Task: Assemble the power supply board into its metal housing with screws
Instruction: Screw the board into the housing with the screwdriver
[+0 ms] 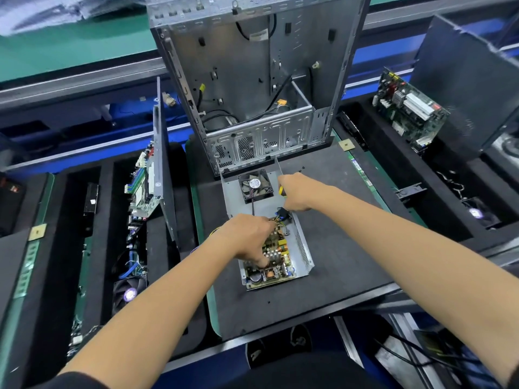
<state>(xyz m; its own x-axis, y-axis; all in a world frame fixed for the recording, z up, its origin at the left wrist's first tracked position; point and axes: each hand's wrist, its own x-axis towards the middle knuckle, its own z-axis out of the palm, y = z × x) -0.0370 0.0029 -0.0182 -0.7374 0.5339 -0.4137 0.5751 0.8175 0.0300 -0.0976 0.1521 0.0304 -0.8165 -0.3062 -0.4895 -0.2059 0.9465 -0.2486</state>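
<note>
1. Open PC tower chassis (252,80), upright at far edge of mat; side panel off, cables loose inside. Not part of current step.
2. Black foam work mat (337,262), centre of bench; carries chassis, housing, a few tiny dark specks (poss. loose screws, too small to confirm).
3. Side trays w/ spare boards: motherboard (143,186) leaning at left, second board (407,108) at far right. Untouched.
4. Metal housing (304,248), open sheet-metal tray lying flat on mat just in front of chassis; perforated right wall, far flap raised.
5. Power supply board (273,265), seated inside near end of housing; coils, capacitors, heat sink visible. Roughly square to walls, near edge at housing's open end.
6. Cooling fan (255,186), black, lying on far half of housing floor; lead running back toward board.
7. Left hand (250,237), palm down over board's left-middle, fingers curled down onto components; appears to press/steady board, grip on any single part not discernible.
8. Right hand (297,192), closed round yellow-handled screwdriver (280,190), only a sliver of handle showing; tip hidden, aimed near black connector (282,213) at board's far corner.
9. Progress (judged): board placed, alignment in hand; fastening at or near first screw. No seated screw heads discernible. Left: drive remaining screws, prob. fix fan, close housing.
</note>
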